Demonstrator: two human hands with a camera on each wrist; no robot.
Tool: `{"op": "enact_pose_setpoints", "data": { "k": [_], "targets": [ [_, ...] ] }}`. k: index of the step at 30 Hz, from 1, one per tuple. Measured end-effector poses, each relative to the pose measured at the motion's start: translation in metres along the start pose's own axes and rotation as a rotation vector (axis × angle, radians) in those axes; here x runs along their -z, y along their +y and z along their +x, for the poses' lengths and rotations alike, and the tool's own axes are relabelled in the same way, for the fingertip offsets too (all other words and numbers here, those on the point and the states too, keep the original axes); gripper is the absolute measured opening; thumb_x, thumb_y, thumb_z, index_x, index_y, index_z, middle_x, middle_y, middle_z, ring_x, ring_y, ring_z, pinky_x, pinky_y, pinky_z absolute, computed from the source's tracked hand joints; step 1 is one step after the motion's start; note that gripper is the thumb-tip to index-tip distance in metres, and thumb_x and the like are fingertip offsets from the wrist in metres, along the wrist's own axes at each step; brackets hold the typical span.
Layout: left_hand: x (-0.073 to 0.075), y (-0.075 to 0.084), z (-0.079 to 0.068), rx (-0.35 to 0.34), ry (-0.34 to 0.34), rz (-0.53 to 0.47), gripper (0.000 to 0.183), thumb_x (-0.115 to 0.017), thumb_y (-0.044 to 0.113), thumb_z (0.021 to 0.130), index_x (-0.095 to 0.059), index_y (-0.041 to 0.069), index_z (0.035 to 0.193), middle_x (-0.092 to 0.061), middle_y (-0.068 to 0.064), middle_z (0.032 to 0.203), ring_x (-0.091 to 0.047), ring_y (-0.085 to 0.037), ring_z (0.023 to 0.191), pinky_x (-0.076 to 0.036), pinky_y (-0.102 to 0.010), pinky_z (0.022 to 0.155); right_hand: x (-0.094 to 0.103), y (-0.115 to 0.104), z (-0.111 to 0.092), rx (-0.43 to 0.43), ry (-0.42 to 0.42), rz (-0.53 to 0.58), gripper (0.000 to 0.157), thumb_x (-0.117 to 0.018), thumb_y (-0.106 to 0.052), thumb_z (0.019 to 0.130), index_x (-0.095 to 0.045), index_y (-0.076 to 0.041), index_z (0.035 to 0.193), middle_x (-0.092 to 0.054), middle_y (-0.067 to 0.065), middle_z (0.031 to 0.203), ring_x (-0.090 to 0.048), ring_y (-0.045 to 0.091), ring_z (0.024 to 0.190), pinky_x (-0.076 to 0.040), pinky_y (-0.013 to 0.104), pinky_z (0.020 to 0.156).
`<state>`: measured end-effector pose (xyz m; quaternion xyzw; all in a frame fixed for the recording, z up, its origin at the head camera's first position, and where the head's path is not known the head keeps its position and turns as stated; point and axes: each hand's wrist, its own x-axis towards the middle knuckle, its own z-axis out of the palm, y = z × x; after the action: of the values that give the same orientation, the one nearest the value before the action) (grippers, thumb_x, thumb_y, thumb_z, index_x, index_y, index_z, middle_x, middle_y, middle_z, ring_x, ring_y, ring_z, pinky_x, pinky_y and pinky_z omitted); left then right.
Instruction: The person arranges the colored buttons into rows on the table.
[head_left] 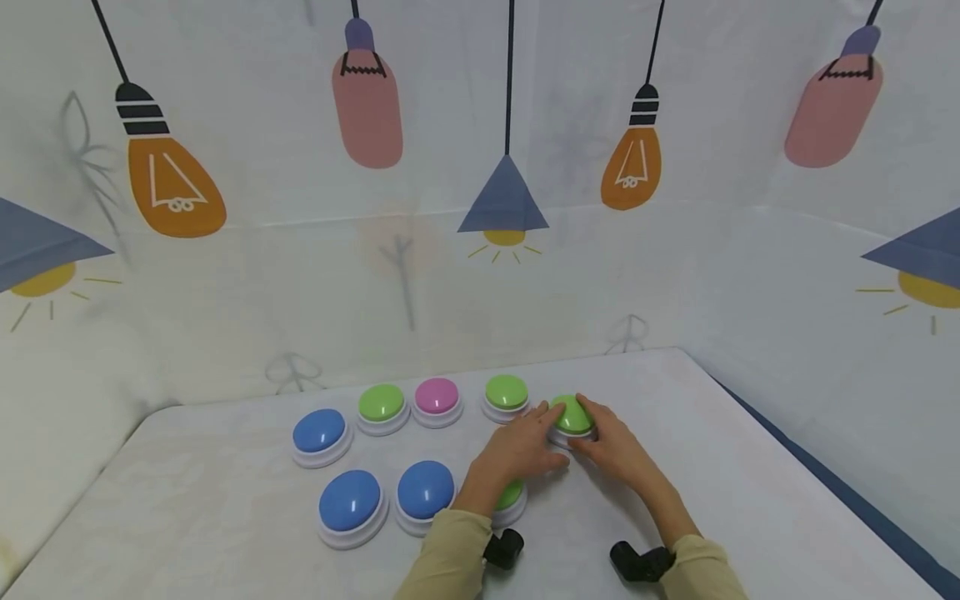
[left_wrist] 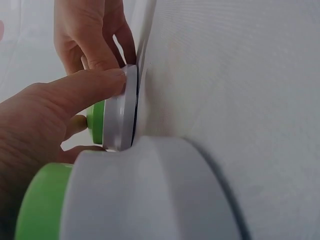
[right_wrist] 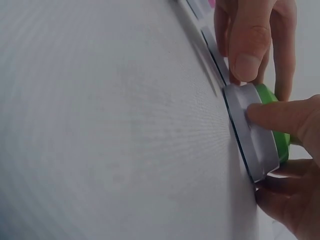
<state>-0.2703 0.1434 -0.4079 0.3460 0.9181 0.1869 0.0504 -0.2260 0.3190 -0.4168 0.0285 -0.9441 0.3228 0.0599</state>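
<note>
Both hands are around a green push button (head_left: pixel 572 414) with a white base, at the right end of the back row. My left hand (head_left: pixel 519 454) grips it from the left; its thumb (left_wrist: pixel 95 86) lies along the white base and its fingers reach the green top. From the right, my right hand (head_left: pixel 617 448) holds the same button. In the right wrist view its thumb (right_wrist: pixel 280 116) presses the base while its fingers curl round the far side. Another green button (head_left: pixel 512 497) in the front row is partly hidden by the left wrist.
Left along the back row stand a green button (head_left: pixel 506 392), a pink button (head_left: pixel 437 397), a green one (head_left: pixel 382 404) and a blue one (head_left: pixel 318 432). Two blue buttons (head_left: pixel 349 502) stand in front. A lamp-patterned cloth wall (head_left: pixel 300 275) rises behind the white table (head_left: pixel 225 517).
</note>
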Motion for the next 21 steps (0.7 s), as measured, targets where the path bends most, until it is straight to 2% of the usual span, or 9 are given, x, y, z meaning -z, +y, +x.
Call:
{"op": "enact_pose_setpoints", "data": {
  "k": [13,21],
  "targets": [
    [0.0008,-0.0013,0.0002,0.013,-0.015,-0.032,0.076,-0.071,0.039,0.090,-0.035,0.024,0.155,-0.037,-0.006,0.158,-0.043,-0.026,0.140,-0.042,-0.045,0.109,0.0008,-0.0005,0.0004,0.004,0.000,-0.020,0.069,-0.068,-0.009,0.091,-0.033,0.010,0.148,-0.042,0.033,0.145,-0.041,0.049,0.134,-0.034,0.061,0.109],
    [0.0054,-0.0017,-0.0037,-0.015,0.004,-0.041,0.076,-0.072,0.039,0.089,-0.036,0.023,0.154,-0.037,-0.008,0.158,-0.044,-0.026,0.139,-0.042,-0.043,0.109,0.0029,-0.0032,-0.0020,0.019,0.004,-0.046,0.070,-0.069,-0.015,0.092,-0.034,0.009,0.148,-0.043,0.033,0.144,-0.042,0.049,0.133,-0.036,0.061,0.108]
  ]
}}
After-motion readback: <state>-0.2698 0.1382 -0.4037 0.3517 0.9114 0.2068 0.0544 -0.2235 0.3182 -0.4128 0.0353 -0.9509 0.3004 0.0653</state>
